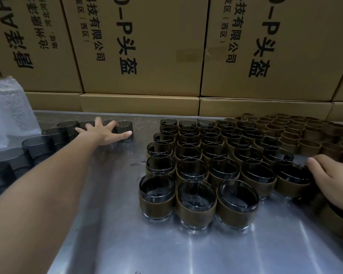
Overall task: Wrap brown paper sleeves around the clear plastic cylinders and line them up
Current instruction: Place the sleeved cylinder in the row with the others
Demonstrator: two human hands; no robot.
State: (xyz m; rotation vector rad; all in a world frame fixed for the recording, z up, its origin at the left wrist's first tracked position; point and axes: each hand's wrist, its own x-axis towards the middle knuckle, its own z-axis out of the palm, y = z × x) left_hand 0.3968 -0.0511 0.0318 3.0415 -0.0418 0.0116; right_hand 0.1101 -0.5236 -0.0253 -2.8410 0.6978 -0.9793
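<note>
Sleeved cylinders (196, 206): roughly forty, packed in rows on the metal table (111, 244). Bare cylinders (125, 131): about nine visible in a curved line at left. Empty paper sleeves (309, 147): several dozen, exact count indeterminable; cardboard cartons (143, 46): at least seven.

Smoky grey clear plastic cylinders (38, 144), unwrapped, no pattern. Wrapped cylinders with plain olive-brown paper sleeves (196, 211), dark tinted rims above. Empty brown paper sleeve rings (309, 147), same plain brown. Silver-grey brushed metal tabletop (166, 252), pale glare streaks. Tan cardboard boxes (147, 46), black printed characters. White dotted bubble wrap (8, 109).
</note>
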